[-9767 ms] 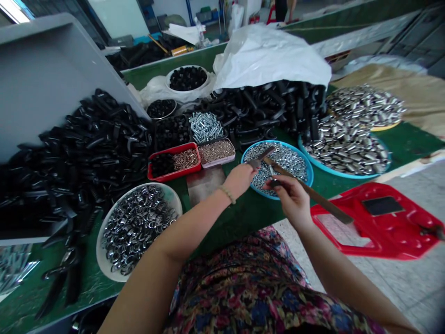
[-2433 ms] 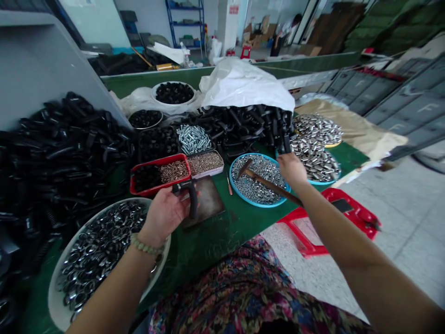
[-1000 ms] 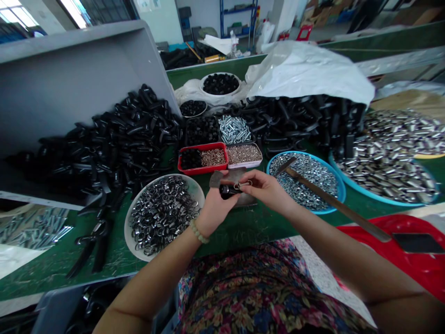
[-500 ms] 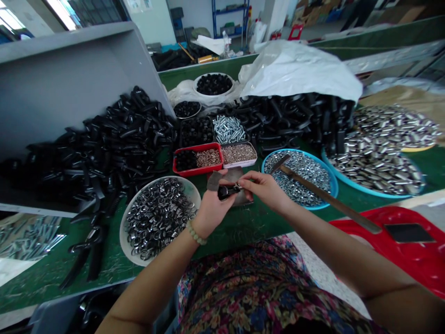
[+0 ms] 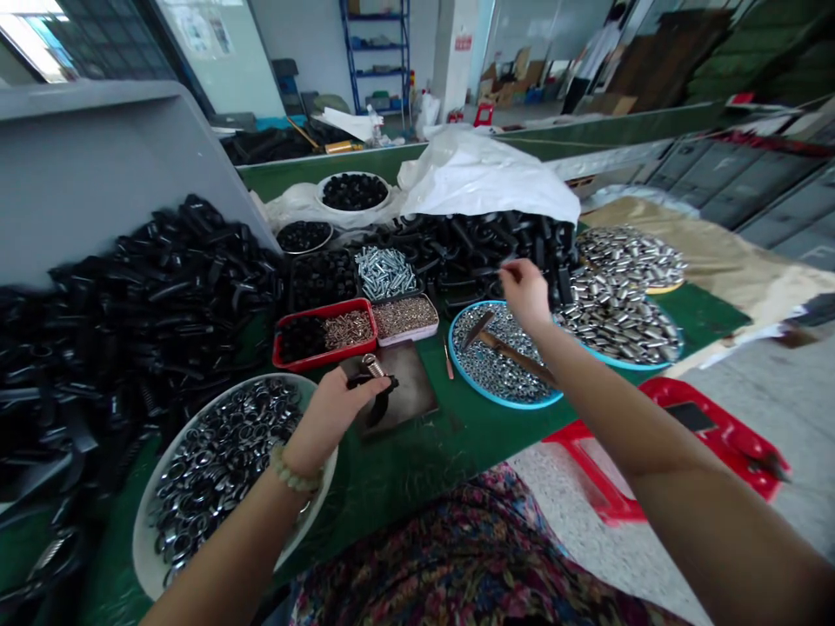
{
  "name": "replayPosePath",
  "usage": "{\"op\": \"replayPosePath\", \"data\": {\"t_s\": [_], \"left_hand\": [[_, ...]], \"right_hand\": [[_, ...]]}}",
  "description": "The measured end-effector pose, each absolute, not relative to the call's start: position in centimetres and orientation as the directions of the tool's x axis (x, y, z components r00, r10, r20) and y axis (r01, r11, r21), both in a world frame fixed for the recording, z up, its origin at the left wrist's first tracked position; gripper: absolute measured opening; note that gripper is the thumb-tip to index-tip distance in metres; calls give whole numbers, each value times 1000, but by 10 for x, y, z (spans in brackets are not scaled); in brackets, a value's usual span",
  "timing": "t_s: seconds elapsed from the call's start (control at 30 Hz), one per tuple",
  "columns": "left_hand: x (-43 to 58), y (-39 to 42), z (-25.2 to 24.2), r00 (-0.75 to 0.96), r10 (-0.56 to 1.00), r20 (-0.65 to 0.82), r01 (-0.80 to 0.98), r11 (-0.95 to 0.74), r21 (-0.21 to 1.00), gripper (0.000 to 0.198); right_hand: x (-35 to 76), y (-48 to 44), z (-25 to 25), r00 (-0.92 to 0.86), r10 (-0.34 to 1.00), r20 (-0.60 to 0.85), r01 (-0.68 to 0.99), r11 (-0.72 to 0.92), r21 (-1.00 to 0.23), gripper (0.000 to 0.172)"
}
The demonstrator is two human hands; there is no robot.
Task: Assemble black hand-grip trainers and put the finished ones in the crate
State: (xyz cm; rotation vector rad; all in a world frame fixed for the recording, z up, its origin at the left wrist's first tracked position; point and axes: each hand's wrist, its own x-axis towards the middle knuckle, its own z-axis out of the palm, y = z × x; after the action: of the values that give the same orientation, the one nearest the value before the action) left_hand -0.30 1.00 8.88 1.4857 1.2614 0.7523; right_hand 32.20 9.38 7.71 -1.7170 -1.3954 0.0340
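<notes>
Green tabletop. Black handle pile lies just beyond right hand fingers, pinched narrow, contents can't tell. Left hand fingers grip small black part, just above grey plate.

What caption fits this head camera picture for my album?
Left hand grips a black part while the right hand stretches over a blue bowl toward a heap of black pieces.

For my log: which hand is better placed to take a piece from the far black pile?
Right, probably: the right hand is stretched out at the far black pile, while the left hand grips a black part close in.
</notes>
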Motion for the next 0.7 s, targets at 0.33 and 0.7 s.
{"op": "replayPosePath", "data": {"t_s": [0.33, 0.7], "left_hand": [[-11, 9, 101, 249, 923, 294, 672, -383, 634, 20], [6, -14, 97, 224, 972, 74, 352, -151, 924, 24]], "right_hand": [[446, 171, 52, 32, 917, 398, 999, -21, -32, 39], [412, 155, 86, -5, 814, 581, 985, 103, -135, 37]]}}
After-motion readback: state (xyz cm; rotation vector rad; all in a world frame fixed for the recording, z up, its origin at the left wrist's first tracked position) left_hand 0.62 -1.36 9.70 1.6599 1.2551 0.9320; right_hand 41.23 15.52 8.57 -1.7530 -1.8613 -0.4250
